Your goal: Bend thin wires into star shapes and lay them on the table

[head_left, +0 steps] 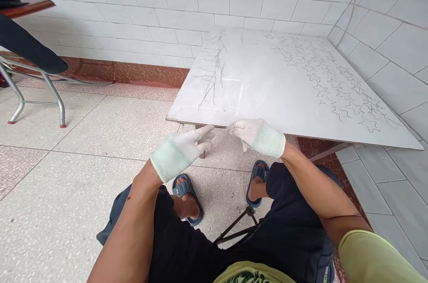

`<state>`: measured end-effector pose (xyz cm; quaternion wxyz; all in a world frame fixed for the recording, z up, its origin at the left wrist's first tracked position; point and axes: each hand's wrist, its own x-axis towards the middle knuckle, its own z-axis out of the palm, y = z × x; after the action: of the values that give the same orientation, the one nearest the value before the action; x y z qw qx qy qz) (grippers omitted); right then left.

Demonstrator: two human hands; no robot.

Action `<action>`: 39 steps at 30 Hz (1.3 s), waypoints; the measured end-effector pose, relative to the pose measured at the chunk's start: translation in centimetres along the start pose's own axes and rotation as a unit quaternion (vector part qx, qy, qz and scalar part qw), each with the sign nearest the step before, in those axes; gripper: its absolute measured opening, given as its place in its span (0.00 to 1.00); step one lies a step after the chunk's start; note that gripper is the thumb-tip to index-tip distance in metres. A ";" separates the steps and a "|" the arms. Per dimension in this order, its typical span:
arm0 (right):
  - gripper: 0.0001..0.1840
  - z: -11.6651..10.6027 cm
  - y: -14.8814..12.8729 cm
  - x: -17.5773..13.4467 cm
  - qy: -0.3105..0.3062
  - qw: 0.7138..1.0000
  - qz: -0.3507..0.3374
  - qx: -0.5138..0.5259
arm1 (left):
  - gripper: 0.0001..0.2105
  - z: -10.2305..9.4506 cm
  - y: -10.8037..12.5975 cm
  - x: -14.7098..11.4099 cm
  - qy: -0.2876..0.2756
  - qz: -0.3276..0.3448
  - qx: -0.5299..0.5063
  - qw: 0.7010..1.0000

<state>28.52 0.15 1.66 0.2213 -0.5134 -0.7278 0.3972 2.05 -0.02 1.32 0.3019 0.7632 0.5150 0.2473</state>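
Both of my hands wear white gloves with pale green cuffs, held at the table's near edge. A thin wire [220, 132] spans the short gap between them. My right hand [257, 135] pinches one end with its fingers closed. At the other end, the fingertips of my left hand [189, 145] are closed on the wire, though the exact grip is hard to make out. Beyond them on the white tabletop [267, 91] lies a loose bundle of thin wires [216, 67], at the left. Many star-shaped wire pieces [321, 73] are spread over the right side.
A tiled wall [187, 6] runs behind the table, with a cable [355, 2] in the corner. At the left stands a metal-legged chair [55, 91]. Between my feet, in blue slippers [189, 194], are the black legs of a stand [239, 225].
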 end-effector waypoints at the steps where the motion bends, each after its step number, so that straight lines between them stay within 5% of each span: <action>1: 0.20 0.0 -0.1 0.0 0.003 1.000 0.001 0.002 | 0.27 -0.5 0.3 -0.1 -0.008 -0.014 0.003 1.000; 5: 0.20 0.2 -0.2 0.0 0.022 1.000 -0.008 -0.005 | 0.30 -1.8 1.1 -0.3 0.022 -0.017 -0.055 0.998; 11: 0.19 0.8 -0.4 0.0 0.015 0.999 -0.017 -0.029 | 0.28 0.3 0.3 0.8 -0.138 -0.091 -0.251 0.954; 19: 0.19 1.4 0.4 0.1 -0.028 0.999 -0.011 -0.015 | 0.24 1.8 -0.3 1.0 -0.230 -0.121 -0.292 0.920; 24: 0.19 1.3 -0.8 0.0 -0.041 0.999 0.003 -0.031 | 0.21 1.4 1.1 0.8 -0.119 -0.062 -0.181 0.974; 28: 0.18 1.7 -1.2 0.4 -0.020 0.994 -0.025 -0.100 | 0.16 2.2 2.3 1.1 -0.032 -0.077 -0.129 0.988; 33: 0.14 2.4 -0.3 1.0 0.017 0.977 -0.058 -0.207 | 0.13 3.7 2.3 1.3 0.003 -0.083 -0.103 0.991; 39: 0.18 2.5 -0.2 1.4 0.040 0.965 -0.044 -0.255 | 0.12 2.8 2.6 1.0 0.025 -0.076 -0.107 0.991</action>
<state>26.08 0.54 0.22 0.1295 -0.5358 -0.8174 0.1673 5.99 -0.43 1.26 0.3871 0.6786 0.5495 0.2962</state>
